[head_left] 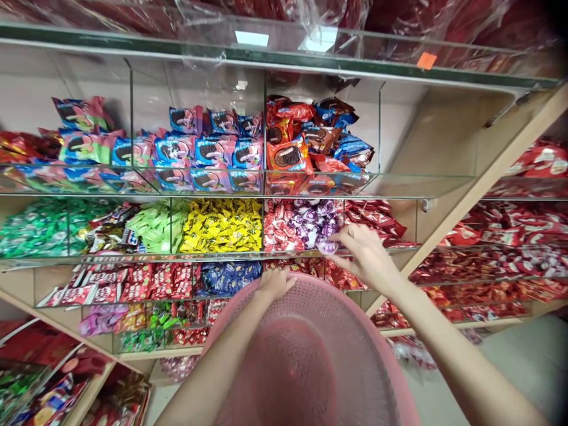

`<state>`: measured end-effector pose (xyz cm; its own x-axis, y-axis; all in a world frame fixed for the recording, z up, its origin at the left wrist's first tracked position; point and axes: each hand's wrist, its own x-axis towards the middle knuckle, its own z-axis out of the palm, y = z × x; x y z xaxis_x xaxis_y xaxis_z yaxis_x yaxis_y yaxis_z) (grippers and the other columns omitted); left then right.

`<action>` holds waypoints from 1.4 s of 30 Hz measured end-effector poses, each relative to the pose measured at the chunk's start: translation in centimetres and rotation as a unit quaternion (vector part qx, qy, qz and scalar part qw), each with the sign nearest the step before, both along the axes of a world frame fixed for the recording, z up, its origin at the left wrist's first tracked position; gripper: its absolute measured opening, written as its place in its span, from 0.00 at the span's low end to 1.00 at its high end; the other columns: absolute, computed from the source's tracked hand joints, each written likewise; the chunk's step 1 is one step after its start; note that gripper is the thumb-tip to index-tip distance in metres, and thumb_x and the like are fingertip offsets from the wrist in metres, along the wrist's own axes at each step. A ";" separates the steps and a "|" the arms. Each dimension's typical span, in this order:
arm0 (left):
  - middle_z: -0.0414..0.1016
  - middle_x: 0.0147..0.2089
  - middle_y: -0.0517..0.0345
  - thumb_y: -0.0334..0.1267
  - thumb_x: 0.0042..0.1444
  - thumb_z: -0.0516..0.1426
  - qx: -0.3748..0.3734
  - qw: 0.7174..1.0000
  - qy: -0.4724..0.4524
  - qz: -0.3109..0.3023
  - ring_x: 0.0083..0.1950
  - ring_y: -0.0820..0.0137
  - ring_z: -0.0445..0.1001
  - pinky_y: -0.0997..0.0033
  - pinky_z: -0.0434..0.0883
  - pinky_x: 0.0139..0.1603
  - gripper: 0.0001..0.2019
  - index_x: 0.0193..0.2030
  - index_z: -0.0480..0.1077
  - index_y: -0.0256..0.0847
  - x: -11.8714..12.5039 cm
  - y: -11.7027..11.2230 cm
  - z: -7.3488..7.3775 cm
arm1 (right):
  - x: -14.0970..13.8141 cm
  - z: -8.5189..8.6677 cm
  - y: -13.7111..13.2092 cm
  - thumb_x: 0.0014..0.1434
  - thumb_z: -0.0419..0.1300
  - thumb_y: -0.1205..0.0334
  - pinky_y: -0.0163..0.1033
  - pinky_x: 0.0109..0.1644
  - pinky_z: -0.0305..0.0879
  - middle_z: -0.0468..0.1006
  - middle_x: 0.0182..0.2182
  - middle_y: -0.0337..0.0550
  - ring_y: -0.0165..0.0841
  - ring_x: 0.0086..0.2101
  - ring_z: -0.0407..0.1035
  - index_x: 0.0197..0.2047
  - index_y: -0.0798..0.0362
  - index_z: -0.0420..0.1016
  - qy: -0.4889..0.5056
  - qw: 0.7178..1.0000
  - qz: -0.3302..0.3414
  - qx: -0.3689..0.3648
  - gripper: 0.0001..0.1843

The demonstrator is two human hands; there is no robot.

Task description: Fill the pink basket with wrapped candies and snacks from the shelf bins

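On the left of the middle glass shelf (133,257) lay green-wrapped candies (33,228), followed by pale green packets (153,226) and yellow-wrapped candies (222,228). Farther right and lower, the left hand (276,284) was curled over the far rim of a pink perforated plastic basket (355,319), its fingers close together. Above that rim, red-and-white wrapped candies (279,228) sat beside purple-wrapped candies (313,219) in one compartment. At the front of the purple ones, a single purple candy (327,247) was pinched between the thumb and fingertips of the right hand (366,254). In the next compartment to the right lay red packets (373,218).
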<state>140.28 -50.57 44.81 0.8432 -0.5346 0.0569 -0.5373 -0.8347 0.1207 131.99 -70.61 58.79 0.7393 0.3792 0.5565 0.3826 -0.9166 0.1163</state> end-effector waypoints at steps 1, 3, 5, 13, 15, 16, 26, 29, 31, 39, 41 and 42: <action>0.73 0.44 0.46 0.53 0.57 0.38 0.002 1.000 0.001 0.000 0.45 0.59 0.70 0.62 0.65 0.42 0.26 0.54 0.62 0.41 0.0 0.0 0.0 | -0.9 -1.4 0.5 0.57 0.52 0.52 0.41 0.38 0.54 0.66 0.37 0.46 0.37 0.38 0.59 0.44 0.49 0.67 0.030 0.999 0.007 0.017 0.15; 0.73 0.43 0.46 0.54 0.57 0.38 0.005 1.000 0.006 0.005 0.45 0.58 0.71 0.61 0.65 0.42 0.27 0.54 0.61 0.42 0.0 -0.1 0.1 | -2.3 -5.1 1.8 0.56 0.53 0.53 0.40 0.38 0.55 0.68 0.36 0.44 0.36 0.37 0.60 0.42 0.49 0.67 0.113 0.993 0.019 0.021 0.13; 0.73 0.43 0.46 0.55 0.57 0.38 0.005 1.000 0.008 0.010 0.44 0.58 0.71 0.61 0.65 0.41 0.27 0.53 0.62 0.42 -0.2 -0.1 0.2 | -3.1 -9.2 3.3 0.54 0.55 0.56 0.40 0.39 0.56 0.69 0.36 0.44 0.36 0.38 0.61 0.40 0.50 0.68 0.203 0.979 0.034 0.008 0.11; 0.73 0.42 0.47 0.55 0.57 0.38 0.022 1.000 0.015 0.016 0.44 0.60 0.71 0.63 0.65 0.41 0.26 0.50 0.63 0.42 -0.3 0.0 0.6 | -1.3 -17.5 6.8 0.51 0.57 0.58 0.42 0.44 0.58 0.72 0.39 0.51 0.41 0.42 0.63 0.40 0.57 0.69 0.326 0.944 -0.013 -0.056 0.15; 0.73 0.42 0.47 0.54 0.57 0.39 0.022 1.000 0.011 0.015 0.44 0.60 0.71 0.63 0.66 0.41 0.25 0.51 0.63 0.42 -0.3 -0.1 0.6 | -0.9 -18.3 6.9 0.52 0.56 0.58 0.42 0.45 0.58 0.72 0.40 0.51 0.41 0.43 0.63 0.42 0.56 0.69 0.339 0.939 -0.042 -0.049 0.15; 0.73 0.42 0.47 0.54 0.57 0.39 0.020 1.000 0.008 0.014 0.43 0.60 0.71 0.63 0.66 0.41 0.25 0.51 0.63 0.42 -0.3 -0.1 0.6 | -0.9 -18.7 6.9 0.52 0.57 0.57 0.41 0.45 0.58 0.72 0.41 0.51 0.40 0.43 0.63 0.42 0.56 0.68 0.347 0.935 -0.058 -0.045 0.16; 0.74 0.43 0.48 0.53 0.57 0.40 0.010 1.000 0.010 0.014 0.44 0.61 0.71 0.65 0.65 0.42 0.24 0.51 0.64 0.42 -0.5 -0.1 0.8 | -0.9 -10.5 4.1 0.58 0.50 0.53 0.37 0.42 0.59 0.72 0.37 0.45 0.34 0.39 0.65 0.41 0.53 0.68 0.226 0.963 0.009 0.145 0.15; 0.73 0.43 0.47 0.53 0.57 0.39 0.014 1.000 0.017 0.015 0.45 0.60 0.71 0.64 0.65 0.42 0.26 0.53 0.63 0.41 -0.4 -0.1 1.0 | 0.2 -5.4 2.2 0.60 0.47 0.56 0.37 0.41 0.58 0.70 0.32 0.43 0.33 0.35 0.63 0.44 0.54 0.66 0.112 0.980 -0.016 0.164 0.14; 0.73 0.43 0.46 0.54 0.57 0.38 0.013 1.000 0.019 0.015 0.44 0.60 0.71 0.63 0.65 0.42 0.27 0.53 0.63 0.41 -0.4 -0.1 1.0 | 1.1 -2.7 1.0 0.60 0.47 0.60 0.38 0.41 0.57 0.69 0.34 0.46 0.35 0.36 0.61 0.45 0.55 0.66 0.038 0.992 -0.048 0.106 0.13; 0.73 0.43 0.46 0.53 0.57 0.39 0.013 1.000 0.014 0.016 0.44 0.59 0.71 0.63 0.66 0.41 0.26 0.54 0.63 0.41 -0.1 -0.1 0.5 | 4.2 1.2 -0.9 0.57 0.48 0.70 0.38 0.38 0.49 0.65 0.36 0.47 0.36 0.37 0.57 0.45 0.52 0.67 -0.014 0.977 -0.091 -0.193 0.14; 0.73 0.43 0.46 0.53 0.57 0.39 0.010 1.000 0.015 0.015 0.44 0.60 0.71 0.63 0.66 0.41 0.26 0.54 0.63 0.42 0.0 -0.1 0.5 | 4.5 1.3 -0.8 0.58 0.48 0.70 0.39 0.38 0.48 0.65 0.36 0.47 0.36 0.37 0.57 0.43 0.53 0.68 -0.018 0.969 -0.096 -0.227 0.12; 0.73 0.43 0.46 0.53 0.57 0.39 0.008 1.000 0.014 0.015 0.44 0.60 0.71 0.63 0.66 0.42 0.26 0.54 0.63 0.42 0.0 0.0 0.4 | 4.6 1.4 -0.6 0.58 0.48 0.70 0.39 0.38 0.48 0.65 0.36 0.47 0.36 0.37 0.57 0.42 0.53 0.68 -0.020 0.966 -0.095 -0.240 0.12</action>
